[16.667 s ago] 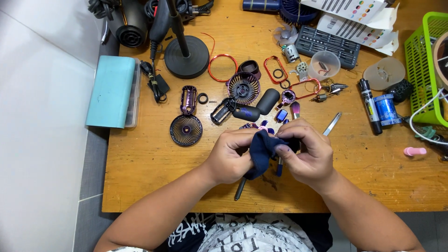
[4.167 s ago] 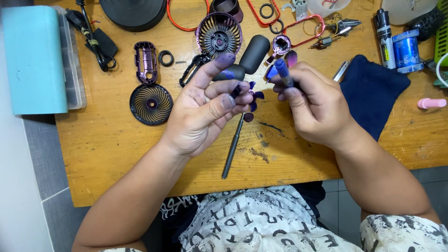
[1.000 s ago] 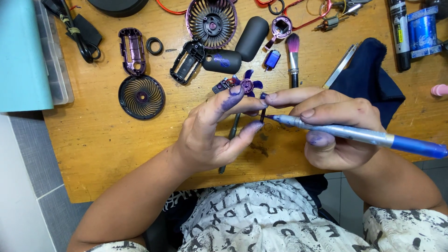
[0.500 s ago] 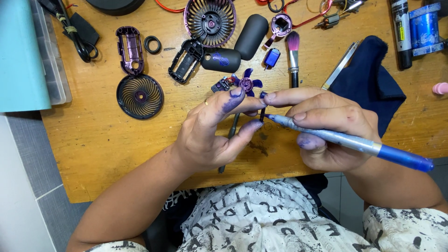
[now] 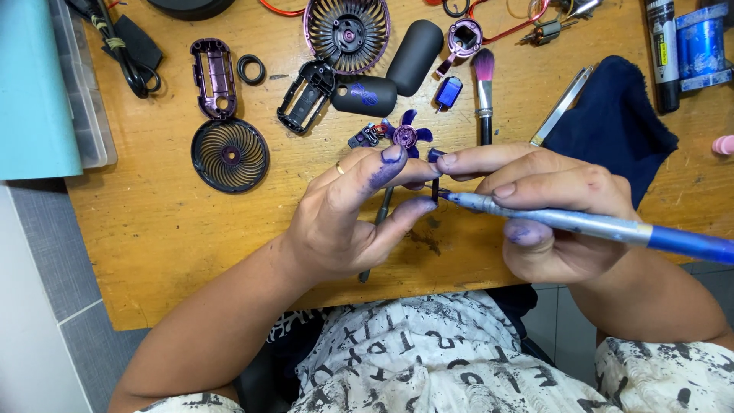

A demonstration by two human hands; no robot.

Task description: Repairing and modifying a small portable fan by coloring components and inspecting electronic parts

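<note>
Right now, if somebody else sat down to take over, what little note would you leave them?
Left hand: fingertips stained blue, pinching a small dark part above the wooden table.
Right hand: gripping a blue pen, its tip against that part.
Nearby: purple fan blade just beyond the fingers, round grille to the left, small brush and dark blue cloth to the right. A thin dark tool lies under the left hand.
Done: the fan lies in pieces.
Left: nothing is back together; the pen is on the part.

fan parts (image 5: pixel 348 30) crowd far side.
</note>
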